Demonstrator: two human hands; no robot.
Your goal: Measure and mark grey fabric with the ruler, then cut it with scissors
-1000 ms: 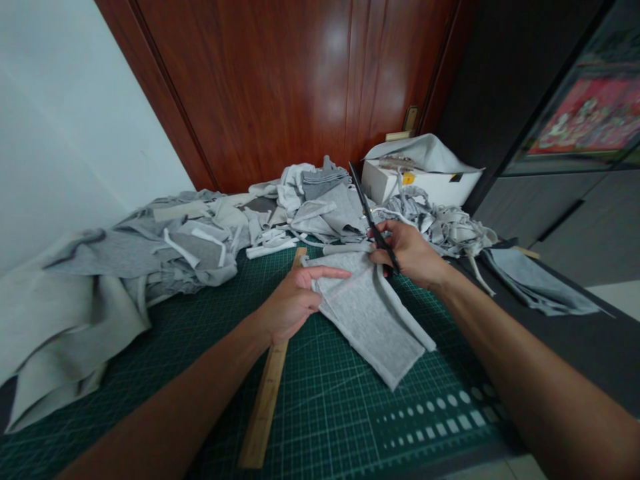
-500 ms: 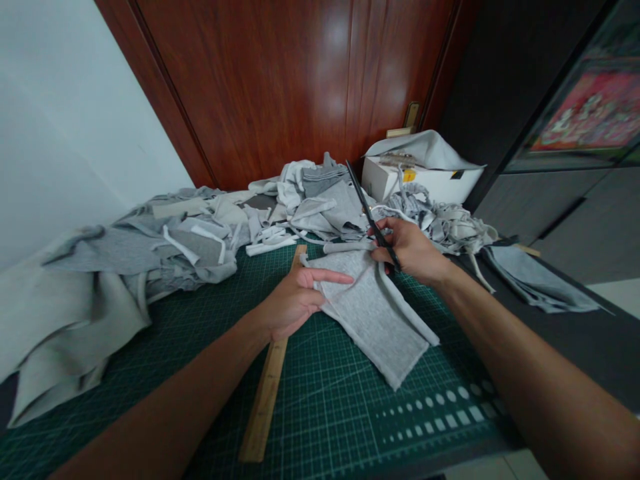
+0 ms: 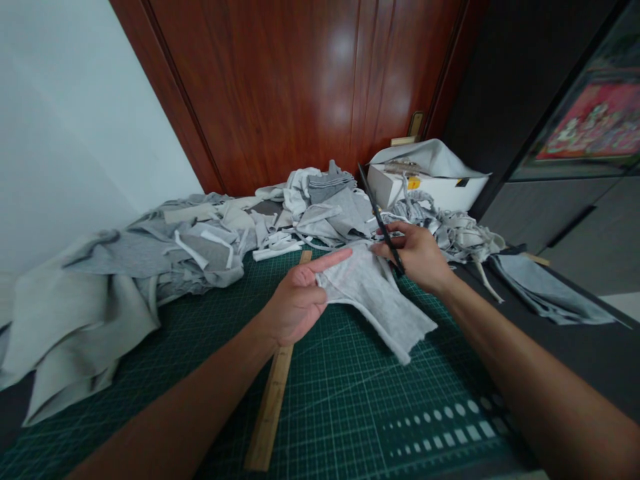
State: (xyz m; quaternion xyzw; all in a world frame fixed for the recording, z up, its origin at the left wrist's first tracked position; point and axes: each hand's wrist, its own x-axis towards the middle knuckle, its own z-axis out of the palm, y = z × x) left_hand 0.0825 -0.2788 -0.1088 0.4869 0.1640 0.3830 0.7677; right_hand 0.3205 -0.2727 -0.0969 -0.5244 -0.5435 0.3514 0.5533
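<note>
Left of centre, a wooden ruler (image 3: 270,413) lies on the green mat (image 3: 333,413), passing beneath the left hand (image 3: 300,303). That hand: clamped on the left edge of the grey cloth (image 3: 373,283), index finger straight along its upper side. Cloth spans the two hands; long axis slants down rightward, free end towards the wearer. Right hand (image 3: 417,257): closed around black scissors (image 3: 376,212), fingertips at the cloth's upper right edge, blades pointing away. Neither hand clearly nearer; both touch.
</note>
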